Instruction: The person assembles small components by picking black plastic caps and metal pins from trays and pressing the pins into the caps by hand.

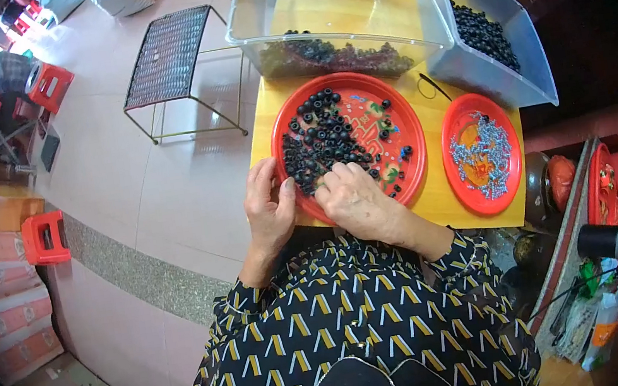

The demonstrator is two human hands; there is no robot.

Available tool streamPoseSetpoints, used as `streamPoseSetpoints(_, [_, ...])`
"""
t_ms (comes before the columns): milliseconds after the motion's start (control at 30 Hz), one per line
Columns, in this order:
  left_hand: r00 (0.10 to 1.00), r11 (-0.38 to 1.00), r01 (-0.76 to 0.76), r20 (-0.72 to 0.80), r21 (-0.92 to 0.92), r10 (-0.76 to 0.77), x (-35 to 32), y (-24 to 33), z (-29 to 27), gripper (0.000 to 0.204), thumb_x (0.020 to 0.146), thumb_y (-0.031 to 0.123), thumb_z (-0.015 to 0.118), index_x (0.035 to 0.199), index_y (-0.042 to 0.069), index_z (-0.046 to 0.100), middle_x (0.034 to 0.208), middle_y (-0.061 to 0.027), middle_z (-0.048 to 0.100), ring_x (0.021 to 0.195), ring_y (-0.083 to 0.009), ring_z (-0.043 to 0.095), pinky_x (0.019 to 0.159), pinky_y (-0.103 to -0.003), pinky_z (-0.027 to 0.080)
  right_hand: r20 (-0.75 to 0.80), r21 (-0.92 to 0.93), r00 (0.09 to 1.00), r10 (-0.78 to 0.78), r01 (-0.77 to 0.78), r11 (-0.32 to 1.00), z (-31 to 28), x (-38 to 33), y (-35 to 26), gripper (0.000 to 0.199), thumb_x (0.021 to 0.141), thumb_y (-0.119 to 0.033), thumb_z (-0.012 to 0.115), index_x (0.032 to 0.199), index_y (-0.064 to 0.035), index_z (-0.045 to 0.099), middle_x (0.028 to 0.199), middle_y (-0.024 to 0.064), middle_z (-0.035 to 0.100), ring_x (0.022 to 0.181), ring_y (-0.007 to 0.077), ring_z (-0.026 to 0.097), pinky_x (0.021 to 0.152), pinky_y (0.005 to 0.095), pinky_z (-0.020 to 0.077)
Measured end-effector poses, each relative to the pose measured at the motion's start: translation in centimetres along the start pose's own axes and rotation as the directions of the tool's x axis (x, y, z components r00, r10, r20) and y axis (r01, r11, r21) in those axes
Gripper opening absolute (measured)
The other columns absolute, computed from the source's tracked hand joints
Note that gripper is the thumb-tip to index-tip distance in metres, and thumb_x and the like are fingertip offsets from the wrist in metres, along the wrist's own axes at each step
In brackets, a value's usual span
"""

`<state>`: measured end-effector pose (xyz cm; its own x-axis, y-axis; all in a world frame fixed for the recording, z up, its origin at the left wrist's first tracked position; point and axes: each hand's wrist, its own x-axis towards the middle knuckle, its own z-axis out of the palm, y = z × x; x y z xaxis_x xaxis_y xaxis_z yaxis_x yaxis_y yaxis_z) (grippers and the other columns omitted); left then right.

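Note:
A round red tray (415,155) holds many small black ring-like parts (320,125), heaped mostly on its left side. My left hand (271,210) rests at the tray's lower left rim, its thumb apart from its fingers and nothing visible in it. Over the lower part of the heap, my right hand (356,198) is closed, fingers curled down among the parts; whatever they pinch is hidden. To the right lies a smaller red tray (455,185) with many small silvery-blue pieces (493,157).
Behind the trays on the yellow table (267,112) stand a clear bin (333,18) and a second translucent bin (529,82), both containing dark parts. A thin black tool (431,85) lies between them and the trays. A woven stool (170,59) stands at the left.

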<state>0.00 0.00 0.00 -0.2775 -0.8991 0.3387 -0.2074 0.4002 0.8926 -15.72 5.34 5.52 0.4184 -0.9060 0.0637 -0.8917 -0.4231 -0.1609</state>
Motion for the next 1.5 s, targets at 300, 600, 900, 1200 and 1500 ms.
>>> streamPoseSetpoints(300, [0.999,0.998,-0.031,-0.043,0.047,0.033,0.3,0.0,0.3,0.035,0.075,-0.002,0.057,0.109,-0.006,0.05,0.107,-0.0151,0.052,0.09,-0.0195,0.054,0.074,-0.026,0.046,-0.169,0.358,0.962,0.215,-0.144,0.923,-3.8,-5.5,5.1,0.012,0.068,0.0,0.053,0.08,-0.0002,0.051,0.076,0.0145,0.051,0.075,0.0304,0.052,0.067,0.0376,0.0428])
streamPoseSetpoints(600, [0.999,0.999,0.049,0.024,-0.003,-0.049,0.7,0.5,0.2,0.036,0.077,-0.002,0.057,0.111,-0.006,0.05,0.105,-0.0119,0.052,0.087,-0.0157,0.053,0.073,-0.025,0.045,-0.158,0.382,0.987,0.034,0.03,0.924,-0.4,-3.7,3.1,0.006,0.072,-0.004,0.052,0.073,-0.0007,0.047,0.07,0.0136,0.051,0.071,0.0298,0.053,0.067,0.0378,0.0432])
streamPoseSetpoints(900, [1.0,1.0,0.029,-0.005,-0.008,-0.029,0.5,-0.2,0.1,0.036,0.077,-0.001,0.056,0.113,-0.004,0.05,0.106,-0.0116,0.052,0.089,-0.0159,0.053,0.073,-0.024,0.045,-0.279,0.367,0.916,0.289,-0.176,0.913,-5.0,-7.4,9.1,0.021,0.071,0.003,0.053,0.092,-0.0001,0.056,0.076,0.0144,0.054,0.073,0.0304,0.055,0.065,0.0362,0.0453])
streamPoseSetpoints(1200, [1.0,0.998,-0.004,-0.017,0.066,0.005,0.5,0.2,0.0,0.037,0.074,-0.003,0.057,0.11,-0.005,0.05,0.105,-0.0143,0.052,0.084,-0.0181,0.054,0.07,-0.026,0.045,-0.35,0.344,0.914,0.206,-0.079,0.936,-2.9,-2.9,8.7,0.018,0.071,0.006,0.053,0.087,-0.0004,0.057,0.078,0.0143,0.053,0.071,0.0299,0.054,0.063,0.036,0.0446])
streamPoseSetpoints(1500, [0.999,0.995,-0.05,-0.012,0.085,0.051,0.6,0.7,-0.2,0.038,0.073,-0.002,0.059,0.11,-0.006,0.051,0.107,-0.0176,0.052,0.087,-0.0223,0.056,0.071,-0.027,0.047,-0.131,0.277,0.985,0.115,-0.076,0.958,-0.8,1.5,6.9,0.014,0.072,0.002,0.054,0.085,-0.0015,0.058,0.075,0.0147,0.051,0.071,0.0308,0.054,0.063,0.0371,0.045])
